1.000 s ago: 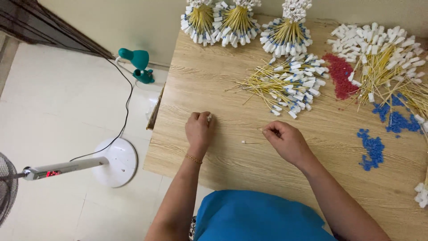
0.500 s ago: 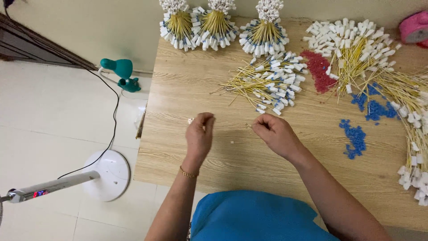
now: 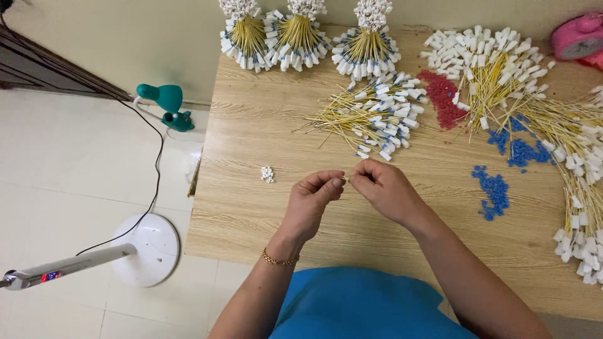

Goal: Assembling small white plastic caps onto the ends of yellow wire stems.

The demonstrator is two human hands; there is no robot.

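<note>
My left hand (image 3: 311, 201) and my right hand (image 3: 386, 188) meet fingertip to fingertip just above the wooden table (image 3: 251, 125). Both pinch a tiny pale piece (image 3: 345, 179), too small to make out further. A small cluster of white bits (image 3: 268, 174) lies on the table left of my left hand. A loose pile of yellow wires with white end pieces (image 3: 374, 116) lies just beyond my hands.
Three tied wire bundles (image 3: 298, 34) stand at the table's far edge. A red bead heap (image 3: 443, 97), blue bead patches (image 3: 493, 188) and more wires (image 3: 578, 188) lie to the right. A pink object (image 3: 578, 34) sits far right. A white fan base (image 3: 147, 248) and teal lamp (image 3: 164, 100) are on the floor to the left.
Both hands have risen off the table and come together, pinching the tiny piece. The white cluster now lies uncovered on the table to the left.
</note>
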